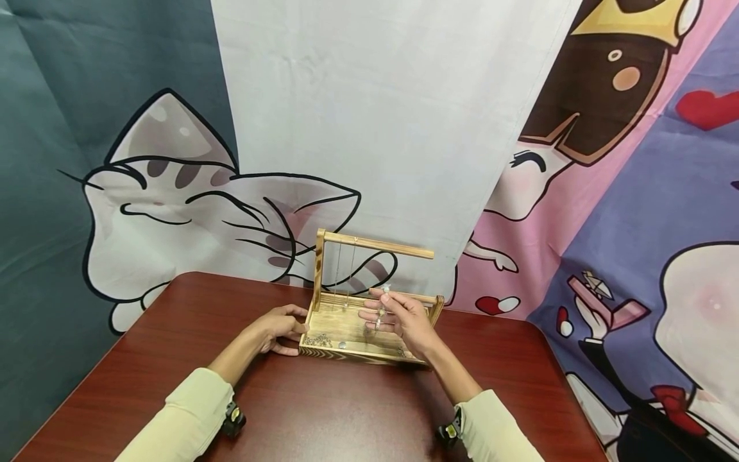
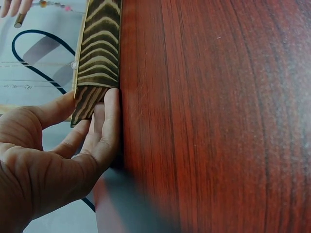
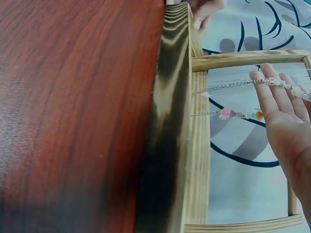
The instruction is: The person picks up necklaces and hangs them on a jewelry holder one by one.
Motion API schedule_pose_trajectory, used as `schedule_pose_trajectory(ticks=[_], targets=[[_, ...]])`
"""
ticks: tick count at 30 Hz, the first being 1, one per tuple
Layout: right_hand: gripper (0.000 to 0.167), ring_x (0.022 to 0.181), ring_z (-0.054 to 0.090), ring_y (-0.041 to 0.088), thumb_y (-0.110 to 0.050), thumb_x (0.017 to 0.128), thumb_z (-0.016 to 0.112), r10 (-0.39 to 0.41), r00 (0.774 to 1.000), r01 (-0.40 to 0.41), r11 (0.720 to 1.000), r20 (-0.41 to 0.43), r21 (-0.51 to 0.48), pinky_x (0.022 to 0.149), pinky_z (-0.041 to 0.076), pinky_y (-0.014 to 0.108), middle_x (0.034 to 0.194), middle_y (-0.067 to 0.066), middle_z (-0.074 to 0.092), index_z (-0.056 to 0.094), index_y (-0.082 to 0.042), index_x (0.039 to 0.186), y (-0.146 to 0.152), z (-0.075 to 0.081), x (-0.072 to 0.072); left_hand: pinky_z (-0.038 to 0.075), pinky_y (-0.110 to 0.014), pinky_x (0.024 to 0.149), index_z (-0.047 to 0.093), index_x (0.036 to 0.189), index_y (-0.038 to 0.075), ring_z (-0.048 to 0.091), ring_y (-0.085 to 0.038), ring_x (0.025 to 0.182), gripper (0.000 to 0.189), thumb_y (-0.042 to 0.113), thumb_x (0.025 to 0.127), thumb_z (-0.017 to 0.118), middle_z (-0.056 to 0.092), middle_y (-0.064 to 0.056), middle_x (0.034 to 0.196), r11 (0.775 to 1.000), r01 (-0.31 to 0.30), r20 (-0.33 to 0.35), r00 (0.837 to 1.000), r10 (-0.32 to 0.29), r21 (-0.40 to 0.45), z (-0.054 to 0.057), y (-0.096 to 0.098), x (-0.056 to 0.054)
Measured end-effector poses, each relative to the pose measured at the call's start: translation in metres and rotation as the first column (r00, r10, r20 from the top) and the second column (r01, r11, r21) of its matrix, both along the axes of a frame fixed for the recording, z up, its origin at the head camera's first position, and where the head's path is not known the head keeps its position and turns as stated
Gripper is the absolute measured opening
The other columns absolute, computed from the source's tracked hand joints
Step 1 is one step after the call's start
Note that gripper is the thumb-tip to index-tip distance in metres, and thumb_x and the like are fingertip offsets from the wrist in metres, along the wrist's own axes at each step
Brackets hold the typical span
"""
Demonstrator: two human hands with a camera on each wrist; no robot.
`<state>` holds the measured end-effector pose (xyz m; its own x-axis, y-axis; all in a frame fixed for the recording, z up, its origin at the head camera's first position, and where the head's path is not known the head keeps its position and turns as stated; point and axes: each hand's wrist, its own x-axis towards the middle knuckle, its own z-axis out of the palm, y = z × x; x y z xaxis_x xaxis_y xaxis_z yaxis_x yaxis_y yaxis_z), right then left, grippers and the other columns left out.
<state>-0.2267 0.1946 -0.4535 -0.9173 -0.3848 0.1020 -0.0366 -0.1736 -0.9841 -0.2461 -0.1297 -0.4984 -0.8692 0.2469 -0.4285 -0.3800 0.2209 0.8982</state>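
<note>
My left hand [image 1: 283, 330] grips the left end of a wooden jewelry stand [image 1: 323, 352], thumb and fingers around its corner [image 2: 90, 102]. Over the stand's tray, my right hand [image 1: 407, 321] holds a beaded bracelet [image 3: 277, 82]. Its thumb rests against the index finger at the beads, while the other fingers stretch out straight behind them. From the bracelet a silver chain [image 3: 226, 87] hangs toward the tray. Beside it dangles another beaded strand [image 3: 235, 114] with pink, purple and orange beads, passing partly behind the hand; whether both are one piece, I cannot tell.
The stand's top bar [image 1: 378, 245] carries two thin chains [image 1: 350, 273] near its left post [image 1: 319, 269]. A small silver disc [image 1: 342, 345] lies in the tray. The reddish-brown table [image 1: 323, 410] ends at a printed cloth backdrop [image 1: 369, 128].
</note>
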Motion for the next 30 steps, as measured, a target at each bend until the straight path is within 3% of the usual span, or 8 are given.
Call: schedule_pose_trajectory(ticks=[7,10,16,20,25,30], targets=[[0.053,0.120,0.082,0.033,-0.025,0.123,0.050,0.006,1.000,-0.006,1.000,-0.011,0.004,0.106,0.065,0.058,0.133,0.008,0.082,0.048,0.009,0.163,0.003,0.015,-0.001,0.071,-0.044,0.078,0.049,0.157,0.002,0.076,-0.024,0.105,0.053,0.004,0.107,0.068,0.077,-0.020,0.120,1.000,0.001,-0.002,1.000,-0.001,0.004,0.000,0.001,0.000],[0.051,0.117,0.084,0.027,-0.026,0.123,0.049,0.011,1.000,-0.011,1.000,-0.021,-0.004,0.104,0.067,0.057,0.138,0.020,0.079,0.049,0.006,0.163,0.005,0.022,-0.001,0.071,-0.044,0.078,0.049,0.158,0.002,0.075,-0.025,0.106,0.054,0.005,0.107,0.068,0.076,-0.020,0.121,1.000,0.001,-0.001,1.000,-0.001,0.001,0.000,0.000,0.000],[0.046,0.117,0.084,0.028,-0.029,0.123,0.049,0.021,0.998,-0.021,1.000,-0.063,-0.007,0.108,0.061,0.067,0.139,0.025,0.078,0.054,0.000,0.159,0.010,0.037,-0.003,0.071,-0.044,0.078,0.048,0.158,0.002,0.075,-0.025,0.106,0.055,0.004,0.107,0.068,0.076,-0.020,0.121,1.000,0.002,0.000,1.000,-0.002,0.004,0.000,-0.001,0.000],[0.048,0.121,0.082,0.032,-0.031,0.123,0.048,0.013,0.996,-0.012,1.000,-0.084,0.014,0.110,0.057,0.073,0.138,0.023,0.079,0.052,-0.001,0.160,0.012,0.048,-0.002,0.071,-0.044,0.078,0.048,0.158,0.002,0.075,-0.025,0.106,0.055,0.004,0.107,0.067,0.076,-0.019,0.120,1.000,0.002,0.004,1.000,-0.003,0.003,0.000,-0.001,0.000],[0.043,0.123,0.081,0.038,-0.033,0.123,0.047,-0.001,0.995,0.003,1.000,-0.098,0.022,0.107,0.064,0.064,0.130,0.007,0.083,0.057,-0.007,0.156,0.017,0.060,-0.003,0.071,-0.043,0.078,0.048,0.158,0.002,0.075,-0.025,0.106,0.055,0.003,0.106,0.067,0.076,-0.019,0.120,1.000,0.003,0.003,1.000,-0.003,0.002,0.001,0.000,0.000],[0.044,0.116,0.084,0.032,-0.032,0.124,0.046,-0.008,0.992,0.009,1.000,-0.126,0.012,0.105,0.064,0.063,0.131,0.010,0.084,0.055,-0.006,0.159,0.020,0.070,-0.003,0.071,-0.045,0.078,0.049,0.158,0.002,0.075,-0.025,0.105,0.056,0.003,0.105,0.067,0.076,-0.019,0.119,1.000,-0.005,-0.003,1.000,0.005,-0.003,0.000,0.000,0.000]])
